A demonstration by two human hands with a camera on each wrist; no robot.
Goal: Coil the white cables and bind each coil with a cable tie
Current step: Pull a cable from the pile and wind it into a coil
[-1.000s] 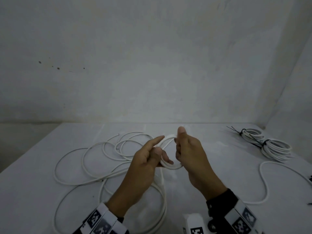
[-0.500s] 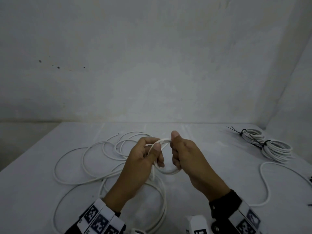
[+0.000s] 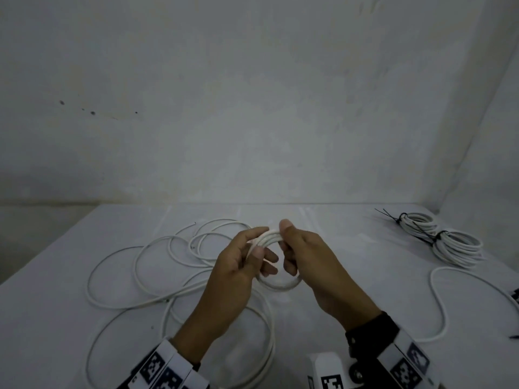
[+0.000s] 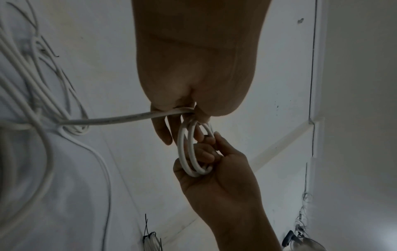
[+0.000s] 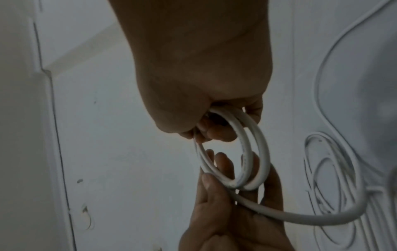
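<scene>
Head view shows two hands held up over a white table (image 3: 351, 276). Nearest are the wrist bands (image 3: 168, 369) with black and white square marks, and a dark sleeve (image 3: 373, 332) on the right arm. The left hand (image 3: 233, 270) and the right hand (image 3: 311, 262) meet over the middle of the table. Between them is a small coil (image 3: 280, 284) of smooth, round white cable. The right hand grips the top of the coil, with its thumb (image 3: 286, 228) on top and its fingers curled through the ring. The left hand pinches the coil's other side between thumb and fingers, and its other fingers spread out loosely.

From the left wrist, the coil (image 4: 189, 152) shows about three round turns, and one strand runs from the left hand out to the loose cable (image 4: 43, 118).

Under and left of the hands, the loose cable (image 3: 126, 276) lies in big messy loops on the table. Another white cable (image 3: 443, 304) curves along the right side.

Farther off on the right lie two finished coils (image 3: 455, 245), each bound with a thin black cable tie (image 3: 421, 234). They touch each other and lie well apart from the hands.

Behind the table stands a plain pale wall (image 3: 252, 108) with a few small dark spots.
</scene>
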